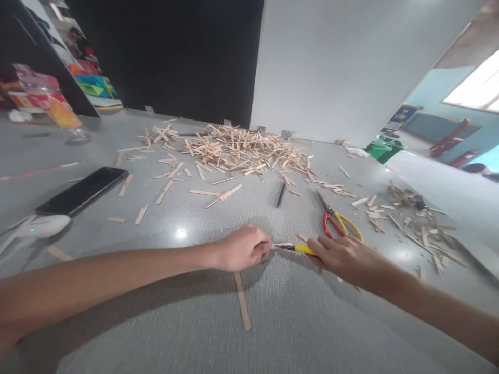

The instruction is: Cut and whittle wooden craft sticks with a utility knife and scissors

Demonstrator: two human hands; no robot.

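Observation:
My left hand [244,246] is closed, with a short end of a wooden craft stick [278,244] sticking out of its fingers to the right. My right hand [343,257] is wrapped round a yellow-handled tool [304,249]. Its dark narrow tip meets the stick or lies right beside it; the exact contact is too small to tell. Below my left hand another flat wooden stick [242,304] lies on the grey table [195,332]. Scissors [335,215] with one red and one yellow handle lie just beyond my right hand.
A large pile of wooden sticks [241,148] lies against the black and white panels. More pieces [424,234] are scattered at right. A dark pen-like rod [281,195] lies mid-table. At left are a phone [83,189], a white device [47,227] and a plastic bottle [60,106].

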